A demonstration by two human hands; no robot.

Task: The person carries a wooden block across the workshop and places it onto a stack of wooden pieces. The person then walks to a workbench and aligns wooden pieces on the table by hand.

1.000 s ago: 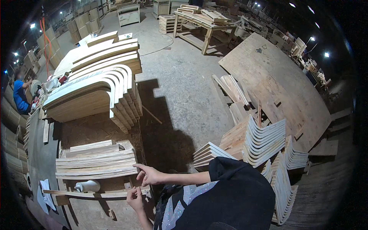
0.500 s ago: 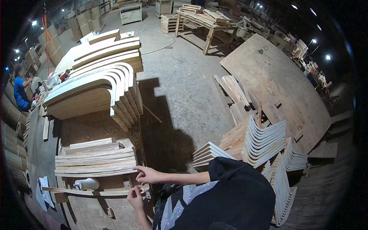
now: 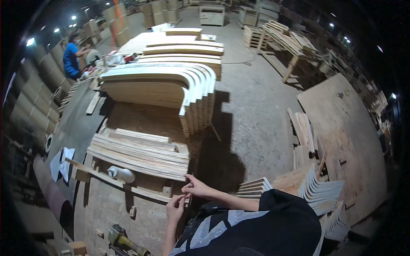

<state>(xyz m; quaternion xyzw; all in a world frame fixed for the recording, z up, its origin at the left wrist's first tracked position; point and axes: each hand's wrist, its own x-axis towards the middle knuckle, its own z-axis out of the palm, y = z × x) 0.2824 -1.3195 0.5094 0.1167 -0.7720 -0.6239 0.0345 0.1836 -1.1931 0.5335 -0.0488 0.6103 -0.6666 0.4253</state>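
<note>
At the counter's right edge, with right hand closer than left hand to boards stretching leftward, unclear whether grasping.

This wide fisheye view comes from the left of two cameras worn side by side on the person's head, facing downward and ahead. Close below the lens sit the black garment with silvery glitter stripes, the bare left hand and the bare right hand. The pale, scuffed wooden bench lies near, at left; the grey concrete floor recedes upward. A large tan plywood sheet bends along the right rim.
</note>
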